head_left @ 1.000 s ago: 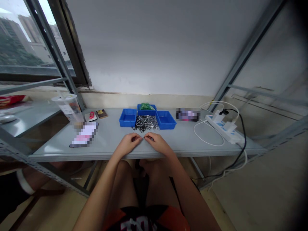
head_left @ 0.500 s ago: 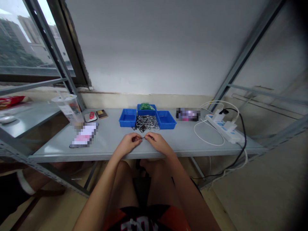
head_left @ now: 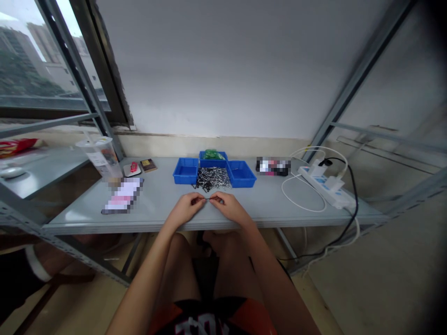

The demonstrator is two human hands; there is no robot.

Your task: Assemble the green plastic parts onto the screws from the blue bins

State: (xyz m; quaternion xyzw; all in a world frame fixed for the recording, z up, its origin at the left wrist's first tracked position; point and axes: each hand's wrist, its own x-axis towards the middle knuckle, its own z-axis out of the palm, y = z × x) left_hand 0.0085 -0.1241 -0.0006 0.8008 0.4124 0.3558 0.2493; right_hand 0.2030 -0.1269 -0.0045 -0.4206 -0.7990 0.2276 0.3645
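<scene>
A small thin dark piece spans the gap between my two hands, near the table's front edge. My left hand pinches its left end, and my right hand pinches the right end. Just beyond them lies a heap of small metal pieces, silver with some black ones at its near left. Blue trays stand around the heap: a left tray, a right tray, and a back tray holding a green packet.
On the left are a phone, a plastic cup, a red item on a white dish and a small dark box. A pixelated object and a power strip with cables lie right.
The dark piece between my fingers now lies more level, and my left fingertips have shifted very slightly. The heap and trays look the same.
</scene>
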